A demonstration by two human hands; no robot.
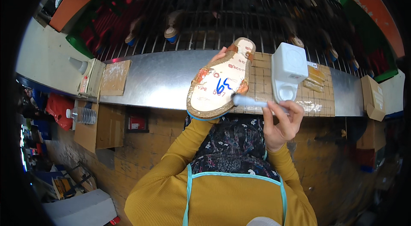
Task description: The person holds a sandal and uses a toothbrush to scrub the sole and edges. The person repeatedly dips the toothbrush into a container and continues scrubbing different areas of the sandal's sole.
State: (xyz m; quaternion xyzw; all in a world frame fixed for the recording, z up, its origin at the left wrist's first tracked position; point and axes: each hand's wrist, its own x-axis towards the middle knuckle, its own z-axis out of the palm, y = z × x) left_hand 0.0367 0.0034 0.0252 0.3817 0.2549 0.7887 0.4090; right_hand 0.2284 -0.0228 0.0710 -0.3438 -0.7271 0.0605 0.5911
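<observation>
My left hand [219, 55] is mostly hidden behind a shoe last [222, 78], and only some fingers show past its far left edge. The last is tilted up with its pale, printed underside toward me. Blue handwriting crosses that face, and glossy brown upper edges and straps are folded over its sides. Pinched in the fingers of my right hand [281, 125] is a small brush [252, 101] with a pale handle. Its dark bristles are at the last's lower right edge; whether they touch it I cannot tell. A white dispenser with a cup [290, 61] stands just beyond my right hand.
Under the dispenser lies a gridded brown board [317, 108] on the metal bench [160, 80]. Beyond the bench, a rack of metal bars [205, 20] carries several lasts. A cardboard box [109, 127] and a plastic bottle [82, 115] are at the left, another box [372, 97] at the right.
</observation>
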